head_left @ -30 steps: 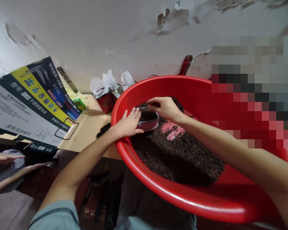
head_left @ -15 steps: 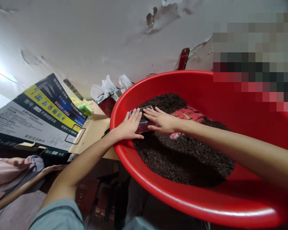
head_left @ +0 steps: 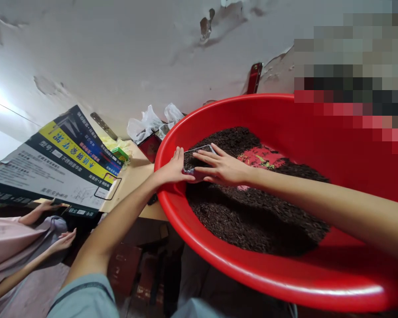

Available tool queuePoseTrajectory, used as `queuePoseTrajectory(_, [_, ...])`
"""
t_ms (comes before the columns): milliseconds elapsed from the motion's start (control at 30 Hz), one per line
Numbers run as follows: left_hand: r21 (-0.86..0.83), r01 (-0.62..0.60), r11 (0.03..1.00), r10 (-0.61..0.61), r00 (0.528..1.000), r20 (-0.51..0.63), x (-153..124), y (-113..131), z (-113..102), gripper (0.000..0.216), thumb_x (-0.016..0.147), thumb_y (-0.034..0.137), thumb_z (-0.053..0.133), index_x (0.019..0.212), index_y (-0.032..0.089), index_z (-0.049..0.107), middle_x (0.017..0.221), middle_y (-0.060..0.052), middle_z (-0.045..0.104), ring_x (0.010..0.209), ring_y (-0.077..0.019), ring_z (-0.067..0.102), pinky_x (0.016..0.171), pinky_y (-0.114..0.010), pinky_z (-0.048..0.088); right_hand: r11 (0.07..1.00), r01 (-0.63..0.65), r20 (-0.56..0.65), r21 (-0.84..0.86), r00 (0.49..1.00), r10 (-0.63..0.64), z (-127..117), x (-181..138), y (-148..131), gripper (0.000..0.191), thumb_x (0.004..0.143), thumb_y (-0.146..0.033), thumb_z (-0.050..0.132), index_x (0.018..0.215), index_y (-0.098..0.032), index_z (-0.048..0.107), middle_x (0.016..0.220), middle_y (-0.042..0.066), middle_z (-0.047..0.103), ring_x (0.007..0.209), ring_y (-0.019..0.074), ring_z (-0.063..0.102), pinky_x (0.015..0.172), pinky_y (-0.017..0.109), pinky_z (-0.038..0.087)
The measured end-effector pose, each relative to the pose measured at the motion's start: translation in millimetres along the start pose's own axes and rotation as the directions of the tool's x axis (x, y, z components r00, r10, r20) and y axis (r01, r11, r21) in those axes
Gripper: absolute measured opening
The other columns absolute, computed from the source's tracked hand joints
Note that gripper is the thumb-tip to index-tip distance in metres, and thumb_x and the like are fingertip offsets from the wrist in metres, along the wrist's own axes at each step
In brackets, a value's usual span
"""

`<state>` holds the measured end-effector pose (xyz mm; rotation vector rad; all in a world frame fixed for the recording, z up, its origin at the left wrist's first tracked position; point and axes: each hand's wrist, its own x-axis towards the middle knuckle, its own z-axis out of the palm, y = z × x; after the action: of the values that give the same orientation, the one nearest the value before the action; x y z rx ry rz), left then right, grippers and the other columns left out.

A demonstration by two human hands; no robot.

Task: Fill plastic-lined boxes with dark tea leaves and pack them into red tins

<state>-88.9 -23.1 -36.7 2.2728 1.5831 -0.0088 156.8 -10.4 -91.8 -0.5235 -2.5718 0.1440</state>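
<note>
A clear plastic box (head_left: 189, 169) filled with dark loose shreds sits inside a big red basin (head_left: 285, 282), close to its left rim. My left hand (head_left: 175, 168) grips the box's left side, the thumb along its near edge and the fingers up at the far corner. My right hand (head_left: 227, 168) lies over the box's right part with its fingers stretched out and spread across the top of the shreds. Around the box, a heap of dark loose shreds (head_left: 252, 221) covers much of the basin floor. My right hand hides part of the box.
Left of the basin, a printed cardboard sheet (head_left: 61, 159), a green box (head_left: 120, 153) and white plastic bags (head_left: 149, 121) are on a tan surface (head_left: 135, 170). Another person's hand (head_left: 64, 240) shows at lower left. A peeling wall (head_left: 135, 53) stands behind.
My left hand has slid off the top to the box's left side, showing more of the shreds. My right hand's fingers have spread over the top. The other person's hands have moved.
</note>
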Motion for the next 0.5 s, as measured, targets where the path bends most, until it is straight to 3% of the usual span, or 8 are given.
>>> queuePoseTrajectory(67, [-0.286, 0.065, 0.956, -0.06, 0.998, 0.025, 3, -3, -3, 0.1, 0.087, 0.061, 0.065, 0.164, 0.013, 0.022, 0.167, -0.028, 0.029, 0.156, -0.0367, 0.03, 0.121, -0.052, 0.035, 0.987, -0.142, -0.083, 0.079, 0.985, 0.148, 2, 0, 4, 0.043, 0.098, -0.044, 0.057, 0.139, -0.03, 0.063, 0.164, 0.01, 0.042, 0.153, 0.0324, 0.036, 0.126, 0.068, 0.014])
queuePoseTrajectory(133, [-0.54, 0.179, 0.822, -0.094, 0.979, 0.181, 7, -4, -6, 0.076, 0.097, 0.072, 0.038, 0.155, 0.023, 0.042, 0.148, -0.023, 0.06, 0.137, -0.0354, 0.057, 0.106, -0.056, 0.049, 0.877, -0.407, -0.174, 0.254, 0.873, 0.455, 5, 2, 8, 0.053, 0.098, -0.054, 0.052, 0.144, -0.028, 0.057, 0.16, 0.013, 0.046, 0.149, 0.0333, 0.042, 0.124, 0.064, 0.025])
queuePoseTrajectory(167, [-0.619, 0.258, 0.742, -0.105, 0.956, 0.273, 9, -3, -7, 0.076, 0.097, 0.075, 0.025, 0.148, 0.025, 0.05, 0.135, -0.021, 0.069, 0.126, -0.0349, 0.064, 0.098, -0.057, 0.053, 0.737, -0.549, -0.146, 0.393, 0.755, 0.64, 6, 4, 9, 0.057, 0.099, -0.059, 0.046, 0.144, -0.026, 0.056, 0.155, 0.016, 0.051, 0.143, 0.0341, 0.049, 0.12, 0.062, 0.034])
queuePoseTrajectory(233, [-0.68, 0.394, 0.619, -0.138, 0.906, 0.399, 13, 0, -9, 0.083, 0.095, 0.078, 0.011, 0.136, 0.025, 0.059, 0.118, -0.02, 0.076, 0.113, -0.0346, 0.069, 0.089, -0.057, 0.055, 0.277, -0.706, 0.125, 0.652, 0.46, 0.879, 8, 10, 10, 0.062, 0.101, -0.065, 0.033, 0.138, -0.022, 0.056, 0.134, 0.021, 0.065, 0.119, 0.0339, 0.065, 0.102, 0.057, 0.053])
queuePoseTrajectory(267, [-0.685, 0.432, 0.586, -0.163, 0.891, 0.423, 15, 2, -10, 0.086, 0.094, 0.078, 0.007, 0.131, 0.025, 0.063, 0.114, -0.02, 0.076, 0.11, -0.0344, 0.07, 0.087, -0.057, 0.055, 0.033, -0.707, 0.298, 0.706, 0.34, 0.892, 9, 12, 10, 0.062, 0.102, -0.066, 0.027, 0.132, -0.021, 0.057, 0.119, 0.02, 0.07, 0.104, 0.0317, 0.07, 0.089, 0.052, 0.059])
queuePoseTrajectory(333, [-0.673, 0.477, 0.566, -0.188, 0.869, 0.457, 19, 4, -11, 0.088, 0.093, 0.078, 0.002, 0.123, 0.025, 0.066, 0.109, -0.019, 0.077, 0.105, -0.0342, 0.07, 0.084, -0.057, 0.055, -0.293, -0.641, 0.525, 0.709, 0.203, 0.826, 9, 16, 9, 0.056, 0.103, -0.064, 0.023, 0.119, -0.022, 0.058, 0.091, 0.013, 0.071, 0.077, 0.0252, 0.069, 0.066, 0.038, 0.058])
queuePoseTrajectory(400, [-0.667, 0.522, 0.532, -0.198, 0.842, 0.502, 24, 5, -11, 0.086, 0.092, 0.08, 0.004, 0.114, 0.025, 0.067, 0.101, -0.016, 0.078, 0.097, -0.0336, 0.07, 0.081, -0.056, 0.055, -0.399, -0.59, 0.583, 0.702, 0.153, 0.798, 8, 19, 9, 0.043, 0.104, -0.054, 0.028, 0.103, -0.022, 0.056, 0.07, 0.005, 0.062, 0.058, 0.0199, 0.059, 0.052, 0.028, 0.048])
queuePoseTrajectory(500, [-0.722, 0.577, 0.382, -0.349, 0.813, 0.466, 27, 2, -9, 0.069, 0.095, 0.073, 0.018, 0.088, 0.023, 0.063, 0.076, -0.009, 0.072, 0.074, -0.0254, 0.067, 0.072, -0.043, 0.055, -0.376, -0.572, 0.569, 0.729, 0.202, 0.797, 4, 23, 9, 0.013, 0.094, -0.029, 0.048, 0.087, -0.02, 0.054, 0.055, -0.001, 0.049, 0.045, 0.0143, 0.044, 0.044, 0.023, 0.032])
